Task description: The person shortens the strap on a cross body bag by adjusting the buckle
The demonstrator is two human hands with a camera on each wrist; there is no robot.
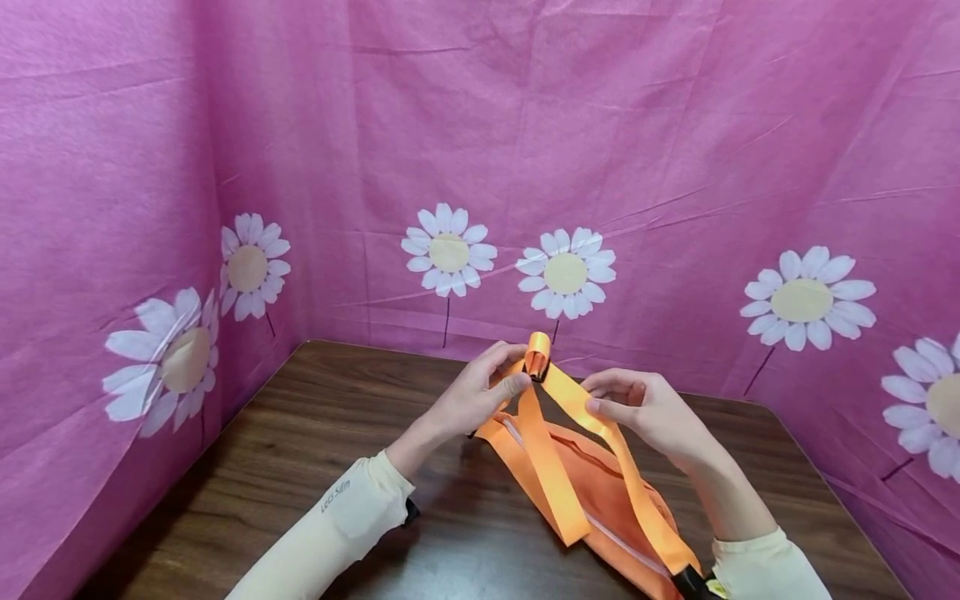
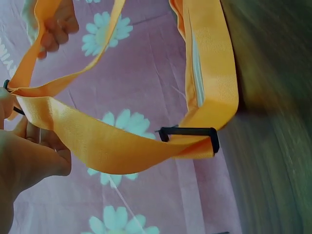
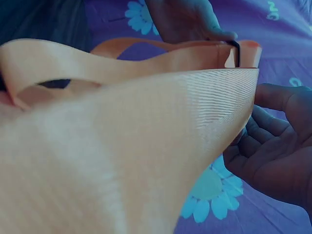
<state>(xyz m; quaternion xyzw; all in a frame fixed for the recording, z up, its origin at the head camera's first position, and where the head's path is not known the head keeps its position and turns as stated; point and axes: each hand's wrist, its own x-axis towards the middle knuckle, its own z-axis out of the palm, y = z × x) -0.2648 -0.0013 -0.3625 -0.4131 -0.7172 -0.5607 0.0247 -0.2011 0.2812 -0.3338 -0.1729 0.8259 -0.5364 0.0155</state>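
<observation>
An orange waist bag (image 1: pixel 592 471) lies on the table with its strap raised above it. My left hand (image 1: pixel 480 392) pinches the strap at a black slider buckle (image 1: pixel 537 372), thumb in front. A short loop of webbing (image 1: pixel 538 343) stands up out of this buckle, and a loose strap end (image 1: pixel 555 483) hangs down across the bag. To the right, my right hand (image 1: pixel 656 417) pinches the orange strap (image 1: pixel 573 396) between thumb and fingers. In the left wrist view, another black buckle (image 2: pixel 192 131) joins strap and bag. The strap's near part blurs across the right wrist view.
Under the bag is a dark wooden table (image 1: pixel 315 417). A pink cloth (image 1: pixel 450 125) printed with white daisies surrounds the table's back and sides. A black clip (image 1: pixel 688 581) sits at the strap's lower end, close to the right sleeve (image 1: pixel 765 567).
</observation>
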